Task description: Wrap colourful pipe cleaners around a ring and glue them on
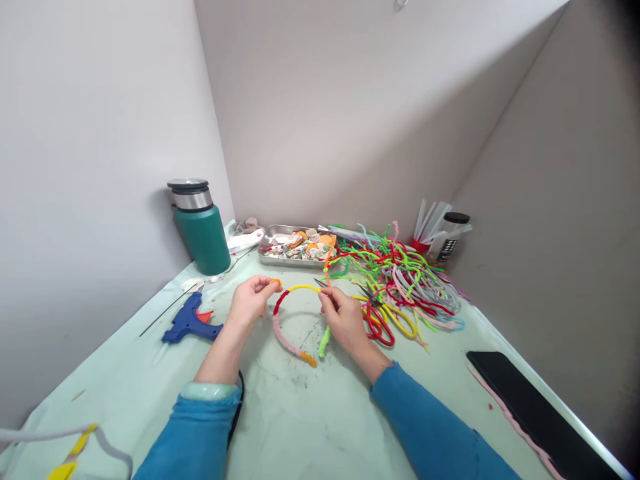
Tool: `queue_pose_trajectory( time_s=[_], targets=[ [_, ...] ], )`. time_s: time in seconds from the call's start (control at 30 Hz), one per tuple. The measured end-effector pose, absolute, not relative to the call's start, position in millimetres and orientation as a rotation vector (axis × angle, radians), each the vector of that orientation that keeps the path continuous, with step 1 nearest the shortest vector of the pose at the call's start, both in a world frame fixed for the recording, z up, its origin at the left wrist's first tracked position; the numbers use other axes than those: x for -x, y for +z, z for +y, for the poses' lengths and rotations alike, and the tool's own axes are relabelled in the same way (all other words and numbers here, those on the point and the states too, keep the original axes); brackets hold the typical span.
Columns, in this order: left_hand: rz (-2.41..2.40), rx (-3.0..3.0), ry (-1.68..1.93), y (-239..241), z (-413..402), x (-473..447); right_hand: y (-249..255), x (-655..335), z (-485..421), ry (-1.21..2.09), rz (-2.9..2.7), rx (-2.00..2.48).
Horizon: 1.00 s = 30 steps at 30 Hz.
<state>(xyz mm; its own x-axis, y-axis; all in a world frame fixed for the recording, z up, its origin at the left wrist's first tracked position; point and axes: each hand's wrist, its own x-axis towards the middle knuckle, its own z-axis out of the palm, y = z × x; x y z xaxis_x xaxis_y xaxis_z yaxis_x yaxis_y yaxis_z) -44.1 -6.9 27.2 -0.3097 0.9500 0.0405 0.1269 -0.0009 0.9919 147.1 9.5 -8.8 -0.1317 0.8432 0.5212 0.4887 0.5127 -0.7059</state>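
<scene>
A thin headband stands in a curve between my hands, wrapped in sections of fuzzy pipe cleaner: orange, pink, red, yellow and green. Its two ends point toward me, one orange and one green. My right hand pinches its right side near the top, where the yellow section ends, and hides part of the wrap. At its upper left, my left hand holds a small orange pipe cleaner between thumb and fingertips. Whether that orange piece is joined to the headband, I cannot tell.
A blue glue gun lies left, near a green bottle. Behind my hands sits a metal tray of buttons. Tangled pipe cleaners and red-and-yellow-handled scissors lie right, before a black-lidded jar. A black phone lies at right.
</scene>
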Motion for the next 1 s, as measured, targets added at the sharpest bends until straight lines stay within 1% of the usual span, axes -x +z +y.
queue_pose_trajectory(
  time_s=[0.23, 0.33, 0.57, 0.73, 1.0],
  targets=[
    [1.643, -1.373, 1.420, 17, 0, 45, -9, -142, 5, 0.415, -1.800, 1.041],
    [1.695, -1.489, 1.373, 14, 1, 45, -10, -141, 5, 0.414, -1.807, 1.026],
    [1.643, -1.728, 1.265, 18, -5, 42, -12, -143, 6, 0.401, -1.779, 1.058],
    [1.613, -1.634, 1.299, 21, -7, 39, -13, -144, 6, 0.377, -1.759, 1.047],
    [1.393, -1.527, 1.375, 29, -11, 35, -11, -145, 4, 0.349, -1.735, 0.979]
  ],
)
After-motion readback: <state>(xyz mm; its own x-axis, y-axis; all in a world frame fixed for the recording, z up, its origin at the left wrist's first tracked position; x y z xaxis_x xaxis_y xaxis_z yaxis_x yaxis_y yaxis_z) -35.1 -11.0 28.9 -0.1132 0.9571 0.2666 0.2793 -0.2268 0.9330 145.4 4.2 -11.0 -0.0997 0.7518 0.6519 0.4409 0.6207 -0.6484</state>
